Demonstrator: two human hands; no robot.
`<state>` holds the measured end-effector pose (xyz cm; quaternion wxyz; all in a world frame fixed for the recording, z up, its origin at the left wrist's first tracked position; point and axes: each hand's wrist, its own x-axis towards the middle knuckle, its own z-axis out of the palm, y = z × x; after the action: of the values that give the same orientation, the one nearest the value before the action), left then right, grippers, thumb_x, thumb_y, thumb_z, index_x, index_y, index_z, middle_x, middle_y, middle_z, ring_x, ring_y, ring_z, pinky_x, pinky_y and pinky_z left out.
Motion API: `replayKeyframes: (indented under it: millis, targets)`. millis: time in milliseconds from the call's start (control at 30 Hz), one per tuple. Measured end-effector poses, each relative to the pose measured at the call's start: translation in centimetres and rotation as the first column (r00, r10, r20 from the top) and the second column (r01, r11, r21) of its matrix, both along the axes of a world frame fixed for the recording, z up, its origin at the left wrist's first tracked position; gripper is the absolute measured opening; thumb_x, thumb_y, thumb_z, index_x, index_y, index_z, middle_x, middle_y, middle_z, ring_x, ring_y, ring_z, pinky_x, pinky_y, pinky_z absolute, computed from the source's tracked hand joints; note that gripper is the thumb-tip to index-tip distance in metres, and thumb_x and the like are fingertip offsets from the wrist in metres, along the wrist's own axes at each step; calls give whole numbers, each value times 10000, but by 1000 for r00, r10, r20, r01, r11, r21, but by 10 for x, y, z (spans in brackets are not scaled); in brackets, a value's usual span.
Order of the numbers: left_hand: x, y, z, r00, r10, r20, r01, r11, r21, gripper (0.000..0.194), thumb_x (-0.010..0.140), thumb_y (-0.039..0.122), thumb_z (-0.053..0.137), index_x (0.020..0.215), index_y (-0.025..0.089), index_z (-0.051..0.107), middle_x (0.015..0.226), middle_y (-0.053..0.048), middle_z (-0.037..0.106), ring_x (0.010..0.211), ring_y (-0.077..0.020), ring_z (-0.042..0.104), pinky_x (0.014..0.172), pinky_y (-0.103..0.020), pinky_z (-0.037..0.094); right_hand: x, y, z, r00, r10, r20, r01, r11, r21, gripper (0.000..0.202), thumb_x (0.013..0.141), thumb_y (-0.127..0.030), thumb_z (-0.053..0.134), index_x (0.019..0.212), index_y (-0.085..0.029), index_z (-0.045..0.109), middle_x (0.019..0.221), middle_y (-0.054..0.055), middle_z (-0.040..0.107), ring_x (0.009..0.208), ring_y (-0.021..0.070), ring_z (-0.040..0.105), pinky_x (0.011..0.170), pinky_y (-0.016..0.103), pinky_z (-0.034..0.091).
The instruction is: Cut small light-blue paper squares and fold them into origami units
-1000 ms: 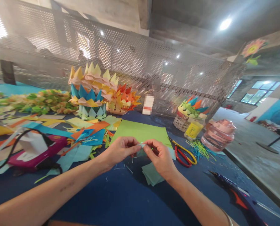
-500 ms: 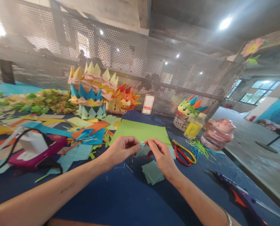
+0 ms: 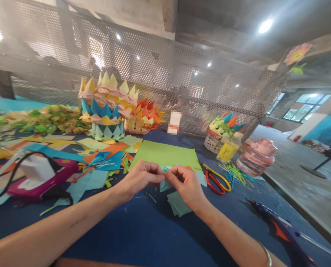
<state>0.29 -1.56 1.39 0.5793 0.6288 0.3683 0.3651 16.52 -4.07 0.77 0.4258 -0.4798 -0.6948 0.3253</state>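
Observation:
Between my two hands is a small piece of light blue paper (image 3: 164, 186), partly hidden by the fingers. My left hand (image 3: 146, 177) pinches its left side between thumb and fingertips. From the right, my right hand (image 3: 184, 184) pinches the same paper, its thumb close to the left fingertips. Just below lies a small stack of light blue paper squares (image 3: 178, 205) on the dark blue table (image 3: 143, 237). Behind my hands a green paper sheet (image 3: 165, 151) lies flat.
Scissors (image 3: 217, 181), a glue bottle (image 3: 229, 150) and a pink water bottle (image 3: 256, 157) stand or lie to the right. Nearer is a glue gun (image 3: 279, 224). On the left are a magenta power strip (image 3: 43, 181), paper scraps and folded paper crowns (image 3: 106, 100).
My right hand has shifted left, its fingers now closer to my left fingertips. The light blue paper looks more folded and less of it shows.

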Motion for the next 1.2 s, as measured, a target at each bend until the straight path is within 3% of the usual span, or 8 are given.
replayKeyframes:
  millis: [167, 533, 667, 733, 833, 933, 1067, 1200]
  targets:
    - [2, 0, 0, 1000, -11, -7, 11, 1000, -26, 174, 639, 275, 612, 545, 142, 549, 492, 41, 480, 501, -89, 437, 533, -220, 338, 2, 1, -1, 1000, 1, 28, -1, 1000, 2, 288, 818, -392, 491, 676, -149, 554, 548, -35, 429, 499, 79, 391, 469, 195, 318]
    - [3, 6, -2, 997, 74, 36, -72, 996, -56, 222, 702, 356, 585, 661, 143, 537, 576, 48, 478, 514, -73, 448, 529, -204, 405, 5, 9, -8, 996, 56, 69, -55, 998, -17, 177, 812, -312, 499, 738, -163, 560, 643, -8, 511, 580, 101, 466, 541, 210, 399]
    - [1, 8, -4, 995, 50, 85, -42, 994, -97, 245, 689, 382, 605, 685, 145, 543, 585, 40, 513, 511, -74, 460, 516, -202, 408, 4, 6, -5, 998, 63, -15, -63, 998, -8, 126, 827, -264, 467, 907, -180, 517, 711, 3, 537, 618, 111, 499, 536, 213, 422]
    - [0, 9, -5, 994, 42, 96, -32, 994, -109, 257, 678, 391, 621, 693, 143, 554, 591, 32, 533, 512, -74, 467, 501, -195, 398, 4, 4, -3, 996, 84, -23, -83, 996, 41, 173, 824, -191, 443, 992, -191, 485, 775, 15, 559, 667, 118, 525, 562, 219, 436]
    - [0, 9, -6, 995, 24, 99, -12, 993, -118, 269, 660, 395, 647, 686, 139, 569, 580, 36, 534, 475, -63, 457, 465, -183, 375, 4, 2, -1, 986, 127, 104, -142, 978, 155, 218, 776, -98, 453, 954, -193, 536, 842, 29, 574, 748, 128, 544, 638, 238, 449]
    - [0, 8, -7, 991, 22, 133, -1, 988, -157, 286, 675, 411, 641, 662, 131, 580, 576, 35, 529, 474, -62, 478, 480, -187, 391, 3, 1, 0, 971, 98, 218, -148, 962, 228, 160, 750, -112, 515, 869, -191, 587, 831, 28, 587, 751, 134, 551, 650, 246, 458]
    - [-2, 9, -6, 971, 67, 229, -2, 962, -274, 359, 740, 470, 558, 744, 117, 619, 630, -23, 597, 561, -109, 565, 541, -219, 442, 4, 3, 0, 972, -12, 237, -68, 942, 329, 102, 755, -146, 548, 826, -196, 601, 807, 23, 606, 734, 133, 562, 635, 242, 467]
    - [-4, 11, -4, 959, 46, 279, 37, 957, -288, 244, 707, 333, 646, 793, 106, 634, 724, -59, 646, 639, -119, 594, 601, -217, 467, 6, 5, -1, 980, -41, 197, -40, 919, 392, 112, 772, -150, 539, 855, -200, 596, 861, 33, 599, 764, 132, 571, 627, 228, 480]
